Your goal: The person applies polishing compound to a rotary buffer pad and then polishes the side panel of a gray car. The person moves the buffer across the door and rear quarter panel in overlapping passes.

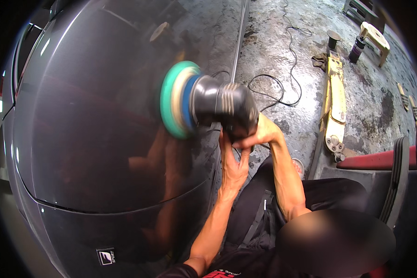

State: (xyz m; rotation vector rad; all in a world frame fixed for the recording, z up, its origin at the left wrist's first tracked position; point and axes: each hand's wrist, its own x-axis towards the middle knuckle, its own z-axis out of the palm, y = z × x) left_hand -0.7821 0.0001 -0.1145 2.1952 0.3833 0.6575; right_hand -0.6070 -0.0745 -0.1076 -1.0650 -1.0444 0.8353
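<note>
Both my hands hold a black electric car polisher [226, 104]. My left hand [234, 166] supports it from below, its fingers up against the tool's underside. Wrapped around the rear of the body is my right hand [264, 132], partly hidden by the tool. The round foam pad [175, 100], green-faced with cream and blue layers behind, looks blurred. It stands edge-on at the glossy dark grey car door [90, 121]; the exact contact cannot be made out. The paint mirrors my arms. A small badge [105, 257] sits on the panel below the door seam.
A black cable [292, 69] loops over the stained floor [278, 45]. Right of it lies a worn yellow floor jack [335, 104], with a rag [319, 60] beside its far end. Farther off stand a dark bottle [357, 50] and a cream plastic stool [375, 36]. Brushes [404, 97] lie at far right.
</note>
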